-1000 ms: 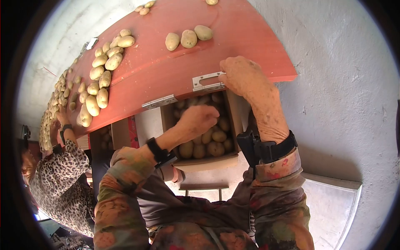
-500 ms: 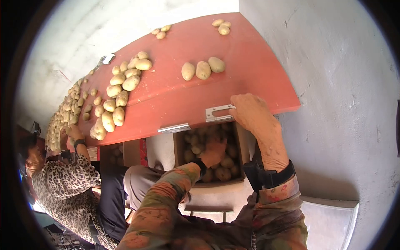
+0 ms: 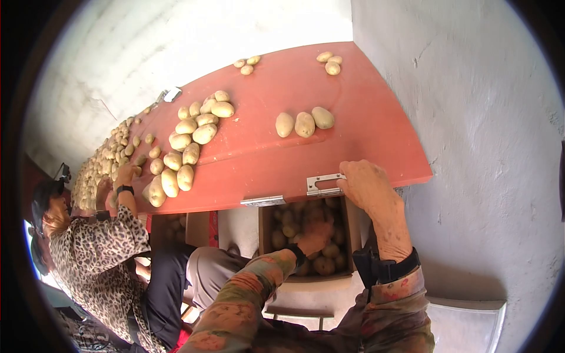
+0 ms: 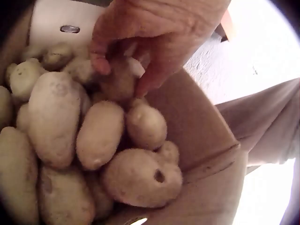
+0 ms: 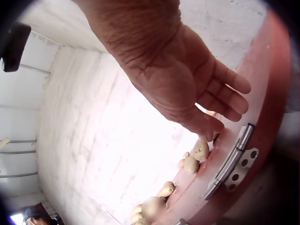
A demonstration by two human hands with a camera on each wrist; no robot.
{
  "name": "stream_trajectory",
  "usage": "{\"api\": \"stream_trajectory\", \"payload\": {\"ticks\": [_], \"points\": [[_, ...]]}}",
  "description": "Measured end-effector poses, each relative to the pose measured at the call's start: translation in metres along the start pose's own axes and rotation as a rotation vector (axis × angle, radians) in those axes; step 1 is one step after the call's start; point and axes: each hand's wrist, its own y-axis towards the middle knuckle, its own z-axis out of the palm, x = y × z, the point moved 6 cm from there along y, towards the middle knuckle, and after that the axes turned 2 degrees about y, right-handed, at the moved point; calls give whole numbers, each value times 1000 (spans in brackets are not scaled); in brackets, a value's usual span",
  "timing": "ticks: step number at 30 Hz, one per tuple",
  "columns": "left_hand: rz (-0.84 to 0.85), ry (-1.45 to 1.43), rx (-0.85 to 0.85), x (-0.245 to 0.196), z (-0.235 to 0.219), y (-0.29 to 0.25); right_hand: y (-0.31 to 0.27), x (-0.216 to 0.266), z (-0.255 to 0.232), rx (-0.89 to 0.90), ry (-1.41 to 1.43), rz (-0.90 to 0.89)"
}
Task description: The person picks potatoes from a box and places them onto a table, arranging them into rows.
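My left hand (image 3: 315, 236) is down inside a cardboard box (image 3: 309, 286) heaped with potatoes (image 3: 324, 266), below the edge of a red table (image 3: 376, 132). In the left wrist view its thumb and fingers curl around a potato (image 4: 117, 84) near the box wall, partly hidden by the hand. One larger potato (image 4: 143, 178) in the box has a dark hole. My right hand (image 3: 372, 187) rests at the table's near edge beside a metal hinge (image 3: 323, 184); its fingers look straight and hold nothing in the right wrist view.
Three potatoes (image 3: 304, 125) lie mid-table, with a larger group (image 3: 191, 154) to their left and small clusters behind. Another person in a leopard-print top (image 3: 109, 247) works at a big pile (image 3: 106, 162) on the left. A grey wall (image 3: 488, 117) stands at right.
My left hand has gone from above the box down among the potatoes. The right hand stays at the table edge. The head view has tilted up, showing more of the table's far side.
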Motion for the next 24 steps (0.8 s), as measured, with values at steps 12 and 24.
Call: {"api": "stream_trajectory", "payload": {"ticks": [12,24], "points": [[89,-708,505,-21,-167,0,-4,-4,-9,-10,25,13],[-430,-1620,-38,110,-251,44,-1,-7,-13,-22,2,74]]}}
